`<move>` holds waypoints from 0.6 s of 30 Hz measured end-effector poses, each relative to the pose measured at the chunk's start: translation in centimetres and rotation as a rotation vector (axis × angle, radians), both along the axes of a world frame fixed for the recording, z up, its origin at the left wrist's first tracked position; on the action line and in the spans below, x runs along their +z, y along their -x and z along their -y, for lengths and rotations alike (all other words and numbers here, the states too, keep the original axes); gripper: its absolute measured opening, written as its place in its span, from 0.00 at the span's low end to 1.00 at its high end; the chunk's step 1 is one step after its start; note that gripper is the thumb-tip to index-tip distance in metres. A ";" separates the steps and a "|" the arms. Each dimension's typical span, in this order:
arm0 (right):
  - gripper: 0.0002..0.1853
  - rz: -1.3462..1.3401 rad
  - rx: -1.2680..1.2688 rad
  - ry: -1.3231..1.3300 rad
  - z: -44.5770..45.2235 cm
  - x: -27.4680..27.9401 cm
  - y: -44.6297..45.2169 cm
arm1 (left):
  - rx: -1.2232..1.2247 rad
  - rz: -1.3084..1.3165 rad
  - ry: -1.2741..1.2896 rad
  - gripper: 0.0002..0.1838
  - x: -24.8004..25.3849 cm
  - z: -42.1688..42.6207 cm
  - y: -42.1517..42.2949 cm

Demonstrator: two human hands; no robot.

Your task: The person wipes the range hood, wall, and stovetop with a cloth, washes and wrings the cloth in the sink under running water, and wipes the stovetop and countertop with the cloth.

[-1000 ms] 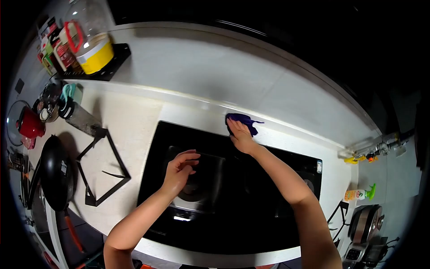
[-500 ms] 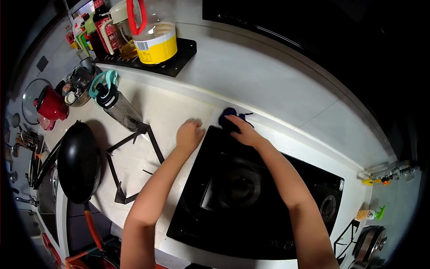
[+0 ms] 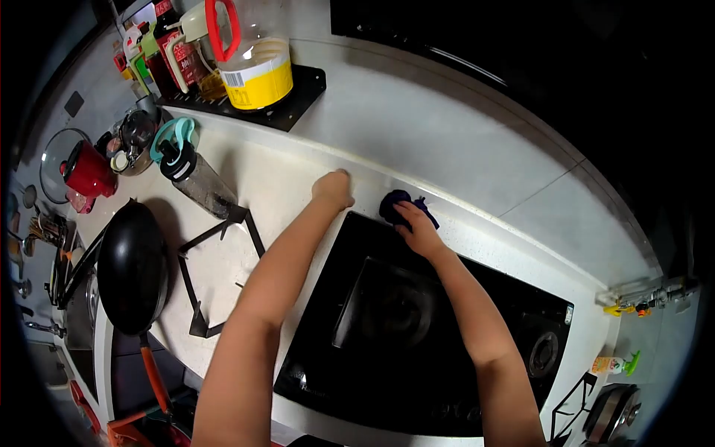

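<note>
My right hand (image 3: 419,229) presses a dark blue cloth (image 3: 396,201) onto the white counter strip behind the black glass cooktop (image 3: 462,357). Its fingers are closed over the bunched cloth, right by the foot of the wall. To the left, my left hand (image 3: 333,189) is curled into a fist on the counter near the cooktop's back left corner. Anything inside that fist is hidden. Both forearms reach forward, the right one across the cooktop. A burner ring (image 3: 544,354) shows at the cooktop's right side.
Left of my arms lie a black pan support (image 3: 197,313), a water bottle (image 3: 197,182) and a black wok (image 3: 132,268). An oil jug (image 3: 261,82) stands on the wall shelf (image 3: 302,97). At the right are a spray bottle (image 3: 609,365) and another pan support (image 3: 570,410).
My right hand and the cloth have slid right along the back strip. My left hand has moved farther back and slightly right, toward the wall.
</note>
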State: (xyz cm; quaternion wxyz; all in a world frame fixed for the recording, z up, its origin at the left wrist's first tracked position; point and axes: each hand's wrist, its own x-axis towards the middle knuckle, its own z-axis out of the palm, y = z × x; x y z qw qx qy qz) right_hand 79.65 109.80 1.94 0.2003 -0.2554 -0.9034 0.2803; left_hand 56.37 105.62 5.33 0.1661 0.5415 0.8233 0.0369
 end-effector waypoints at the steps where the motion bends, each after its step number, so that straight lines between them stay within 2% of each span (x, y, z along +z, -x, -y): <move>1: 0.26 0.000 0.000 0.018 -0.2 0.1 0.0 | -0.014 -0.009 -0.028 0.24 -0.1 -0.5 0.0; 10: 0.26 -0.043 0.003 0.061 -0.4 -0.4 -0.1 | 0.032 -0.118 -0.019 0.10 -0.9 -3.5 -1.6; 14: 0.27 -0.025 -0.010 0.072 -0.6 -1.2 -0.2 | 0.077 -0.026 -0.069 0.07 -0.6 -3.6 -1.3; 18: 0.27 0.015 -0.028 0.059 -0.6 -0.9 -0.2 | 0.122 -0.062 -0.091 0.07 0.1 -3.6 -2.7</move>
